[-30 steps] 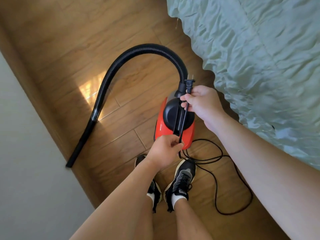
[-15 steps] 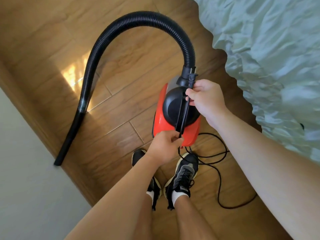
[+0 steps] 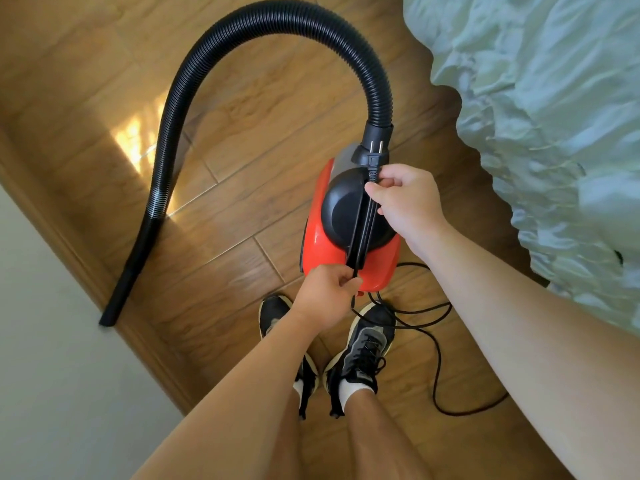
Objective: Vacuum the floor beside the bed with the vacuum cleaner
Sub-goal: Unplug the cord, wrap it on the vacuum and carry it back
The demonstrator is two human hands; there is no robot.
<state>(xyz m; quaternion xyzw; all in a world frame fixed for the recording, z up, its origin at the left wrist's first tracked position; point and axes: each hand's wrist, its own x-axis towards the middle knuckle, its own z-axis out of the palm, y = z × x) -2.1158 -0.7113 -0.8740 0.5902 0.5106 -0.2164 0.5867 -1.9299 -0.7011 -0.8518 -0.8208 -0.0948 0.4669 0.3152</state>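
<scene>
While standing on a plank floor (image 3: 242, 98) between wall (image 3: 52, 375) and bed (image 3: 554, 98), stretching the cord (image 3: 438, 358) of a vacuum cleaner (image 3: 349, 251) taut between two hands.

Red-and-black vacuum cleaner on the floor just ahead of two black shoes (image 3: 363, 344), beside the bed's rumpled pale-green cover. Right hand (image 3: 405, 199) pinching the cord just below the plug (image 3: 374, 159), prongs up; left hand (image 3: 325, 299) gripping it at the machine's near end, fingers curled round. Spare cord looped loose by the shoes. Ribbed black hose (image 3: 277, 19) arching left, nozzle down against the wooden skirting (image 3: 79, 265). Patch of sunlight (image 3: 138, 140) on the planks.
</scene>
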